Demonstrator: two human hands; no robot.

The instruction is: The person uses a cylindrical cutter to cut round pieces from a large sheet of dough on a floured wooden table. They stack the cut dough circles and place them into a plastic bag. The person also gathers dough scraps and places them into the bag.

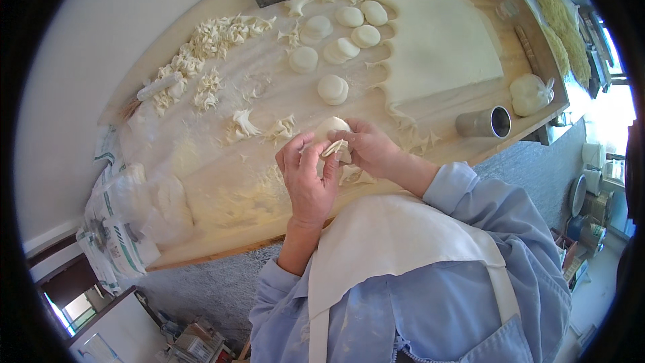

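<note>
Close to the table's front edge, my left hand [311,171] and my right hand [370,148] meet around pale dough rounds [332,124]. Between my left thumb and fingertips is a folded edge of dough [336,148]. My right thumb presses on the dough from the other side. My fingers hide part of it, so how many layers there are I cannot tell. Just beyond my hands lies a small stack of dough rounds [332,89]. More cut rounds [350,17] sit farther back, beside a rolled dough sheet [443,45] with a scalloped cut edge.
A metal cylinder [481,122] lies on its side at right, near a bagged dough ball [530,95]. Dough scraps [221,38] are heaped at the back left beside a brush [151,92]. An open flour bag [116,232] stands at the left end of the floured wooden table [227,237].
</note>
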